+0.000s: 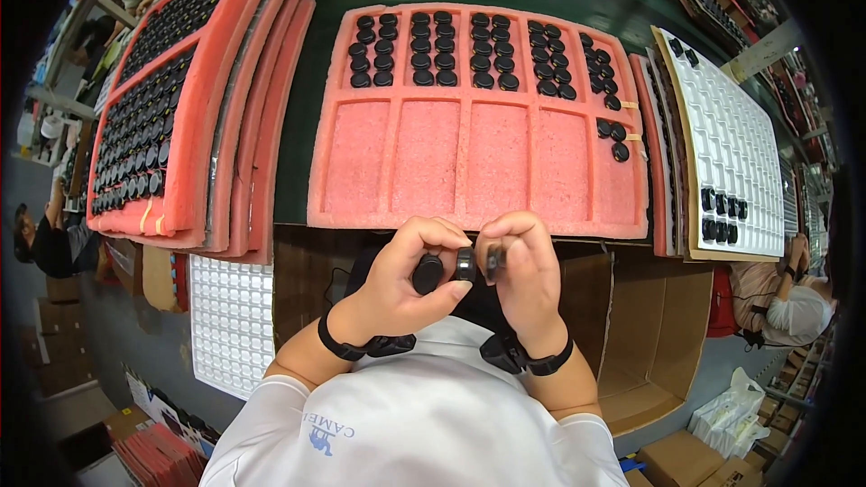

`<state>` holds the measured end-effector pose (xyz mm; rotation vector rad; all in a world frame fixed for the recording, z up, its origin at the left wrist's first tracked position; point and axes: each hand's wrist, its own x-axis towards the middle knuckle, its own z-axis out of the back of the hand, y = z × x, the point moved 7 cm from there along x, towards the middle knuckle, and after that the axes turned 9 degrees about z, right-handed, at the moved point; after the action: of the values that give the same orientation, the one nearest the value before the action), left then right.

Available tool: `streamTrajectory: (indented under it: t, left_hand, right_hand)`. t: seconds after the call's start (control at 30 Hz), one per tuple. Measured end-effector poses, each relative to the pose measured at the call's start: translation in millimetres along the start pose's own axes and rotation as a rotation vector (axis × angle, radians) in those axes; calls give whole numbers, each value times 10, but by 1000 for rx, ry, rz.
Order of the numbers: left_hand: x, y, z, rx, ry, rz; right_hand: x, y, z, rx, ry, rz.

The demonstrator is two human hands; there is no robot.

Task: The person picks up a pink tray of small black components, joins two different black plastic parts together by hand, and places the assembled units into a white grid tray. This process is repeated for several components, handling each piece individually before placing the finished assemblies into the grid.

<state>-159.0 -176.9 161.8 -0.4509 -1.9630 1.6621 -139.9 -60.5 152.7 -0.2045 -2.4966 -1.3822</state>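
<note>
My left hand (401, 275) is closed around two small black round parts in front of my chest. One black disc-shaped part (427, 275) sits in the palm, and a glossy black round part (465, 264) is pinched edge-on between thumb and fingertips. Just beside it, my right hand (525, 272) is closed on a small dark piece (494, 261), smeared by motion. Beyond both hands lies a pink foam tray (478, 215). Black round parts (421, 60) stand in columns in its far compartments, and a few more (618, 135) lie in the near right one.
To the left, pink foam trays (257, 126) full of black parts are stacked. At right, a white plastic tray (735, 144) holds a few parts. Another white tray (230, 325) is low on the left. A cardboard box (654, 343) stands below the table edge. Other people (794, 307) sit nearby.
</note>
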Motion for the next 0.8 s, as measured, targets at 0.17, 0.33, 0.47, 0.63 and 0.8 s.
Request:
streamTrajectory:
  t: [0.17, 0.33, 0.47, 0.63, 0.8]
  left_hand:
    - [-5, 11, 22, -70, 12, 34]
    - [-7, 4, 51, -84, 19, 20]
    - [-15, 19, 57, -105, 26, 19]
    - [-32, 12, 71, -85, 9, 16]
    - [-47, 10, 107, -51, -43, 10]
  right_hand:
    - [27, 65, -82, -314, 44, 104]
    - [41, 39, -61, -130, -3, 40]
    - [40, 53, -60, -153, -27, 62]
    - [-2, 77, -92, -86, 66, 116]
    - [-7, 39, -73, -126, 35, 88]
